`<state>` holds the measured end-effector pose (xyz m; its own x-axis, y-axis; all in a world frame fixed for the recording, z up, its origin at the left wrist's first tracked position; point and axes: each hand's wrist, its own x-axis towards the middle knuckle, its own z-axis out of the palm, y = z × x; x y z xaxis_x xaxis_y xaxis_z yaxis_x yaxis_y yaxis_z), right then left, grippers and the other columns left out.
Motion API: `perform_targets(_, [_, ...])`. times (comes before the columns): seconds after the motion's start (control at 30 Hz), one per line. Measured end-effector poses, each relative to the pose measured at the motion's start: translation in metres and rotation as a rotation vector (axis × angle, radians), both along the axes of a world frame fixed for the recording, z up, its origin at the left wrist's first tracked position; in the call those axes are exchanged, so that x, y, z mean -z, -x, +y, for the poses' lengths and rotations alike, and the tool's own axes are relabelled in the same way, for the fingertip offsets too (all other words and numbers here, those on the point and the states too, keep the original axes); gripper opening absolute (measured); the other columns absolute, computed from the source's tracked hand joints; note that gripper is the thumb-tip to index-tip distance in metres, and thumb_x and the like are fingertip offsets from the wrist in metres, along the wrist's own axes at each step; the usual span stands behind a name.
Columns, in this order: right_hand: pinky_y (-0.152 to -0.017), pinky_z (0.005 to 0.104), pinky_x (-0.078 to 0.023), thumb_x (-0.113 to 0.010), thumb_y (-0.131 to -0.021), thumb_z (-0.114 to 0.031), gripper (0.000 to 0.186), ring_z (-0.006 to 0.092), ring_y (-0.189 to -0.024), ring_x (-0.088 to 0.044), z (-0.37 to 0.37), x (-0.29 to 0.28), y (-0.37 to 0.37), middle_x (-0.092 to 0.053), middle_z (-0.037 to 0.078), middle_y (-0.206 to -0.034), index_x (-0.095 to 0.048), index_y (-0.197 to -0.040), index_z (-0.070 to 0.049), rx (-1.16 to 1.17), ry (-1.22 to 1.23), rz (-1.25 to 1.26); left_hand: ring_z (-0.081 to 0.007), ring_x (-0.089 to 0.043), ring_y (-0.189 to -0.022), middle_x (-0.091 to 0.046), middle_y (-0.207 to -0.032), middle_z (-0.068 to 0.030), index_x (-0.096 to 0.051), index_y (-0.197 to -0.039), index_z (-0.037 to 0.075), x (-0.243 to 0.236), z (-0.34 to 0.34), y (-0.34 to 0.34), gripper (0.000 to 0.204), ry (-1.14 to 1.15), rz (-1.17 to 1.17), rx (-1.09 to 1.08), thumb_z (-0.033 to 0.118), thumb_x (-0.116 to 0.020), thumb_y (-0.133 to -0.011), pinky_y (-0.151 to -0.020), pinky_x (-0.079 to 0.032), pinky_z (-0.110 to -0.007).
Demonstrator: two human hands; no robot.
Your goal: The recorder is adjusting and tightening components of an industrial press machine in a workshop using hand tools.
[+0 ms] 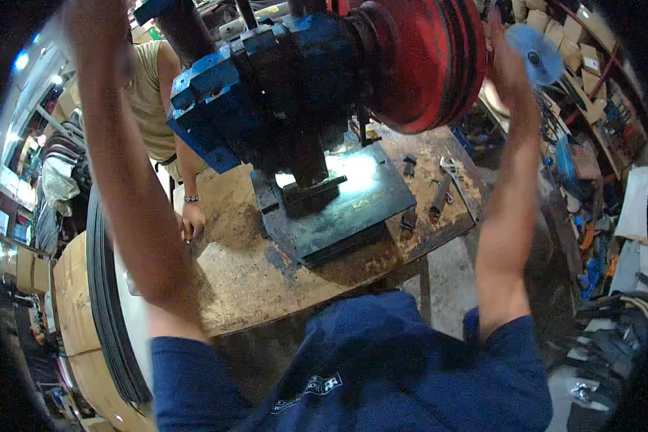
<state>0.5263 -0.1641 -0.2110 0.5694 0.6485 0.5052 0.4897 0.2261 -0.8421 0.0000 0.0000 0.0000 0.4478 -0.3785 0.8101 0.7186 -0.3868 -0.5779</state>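
Note:
A blue press machine [288,72] with a large red flywheel [432,65] fills the top middle. Its dark ram [313,176] stands over a dark metal base plate [353,216] lit by a bright lamp. My right arm is raised, and my right hand [510,68] is at the flywheel's right side, fingers stretched upward, holding nothing that shows; whether it touches the rim I cannot tell. My left arm reaches up on the left side of the press. My left hand [97,21] is blurred and cut off by the upper edge, so its fingers are hidden.
A worn wooden table [245,288] carries the press, with a wrench [457,180] and small dark metal pieces [408,218] at right. Another person's hand [192,219] rests at the table's left. A blue fan [534,56] and cluttered shelves stand at right.

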Motion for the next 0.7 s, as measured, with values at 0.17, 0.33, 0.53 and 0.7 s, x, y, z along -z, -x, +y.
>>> perform_targets(0.17, [-0.088,0.0409,-0.035,-0.044,-0.092,-0.043,0.043,0.0247,-0.106,-0.041,0.047,-0.059,-0.143,-0.046,0.011,-0.114,-0.049,-0.116,-0.009,0.016,-0.015,-0.084,-0.0104,-0.055,-0.073,-0.062,-0.085,-0.0042,-0.062,-0.096,0.000,0.256,-0.064,-0.040,0.017,1.022,-0.787,0.700,0.011,-0.051,-0.090,-0.065,-0.044,-0.023])
perform_targets(0.33, [-0.105,0.0449,-0.024,-0.039,-0.090,-0.057,0.060,0.0288,-0.130,-0.025,0.000,-0.076,0.061,-0.033,0.013,-0.138,-0.037,-0.135,-0.018,-0.115,-0.035,-0.203,-0.0120,-0.059,-0.076,-0.062,-0.094,-0.0076,-0.054,-0.119,0.003,0.432,-0.049,-0.037,0.053,1.908,-0.660,0.687,0.017,-0.078,-0.074,-0.065,-0.050,-0.027])
perform_targets(0.53, [-0.083,0.0340,-0.044,-0.039,-0.100,-0.031,0.043,0.0196,-0.090,-0.057,-0.024,0.027,0.116,-0.063,0.013,-0.103,-0.055,-0.111,0.007,0.245,-0.468,-0.233,-0.0153,-0.063,-0.080,-0.063,-0.100,-0.0124,-0.049,-0.127,0.003,0.429,-0.042,-0.064,0.064,2.067,-0.351,0.491,0.018,-0.078,-0.072,-0.069,-0.051,-0.028])
perform_targets(0.7, [-0.089,0.0351,-0.043,-0.054,-0.092,-0.022,0.037,0.0245,-0.101,-0.058,-0.015,0.142,0.113,-0.059,0.019,-0.113,-0.052,-0.116,0.006,0.375,-0.184,-0.637,-0.0269,-0.062,-0.097,-0.065,-0.105,-0.0165,-0.058,-0.118,0.005,0.460,-0.025,-0.060,0.058,1.975,-0.221,0.509,0.029,-0.078,-0.068,-0.084,-0.047,-0.034])
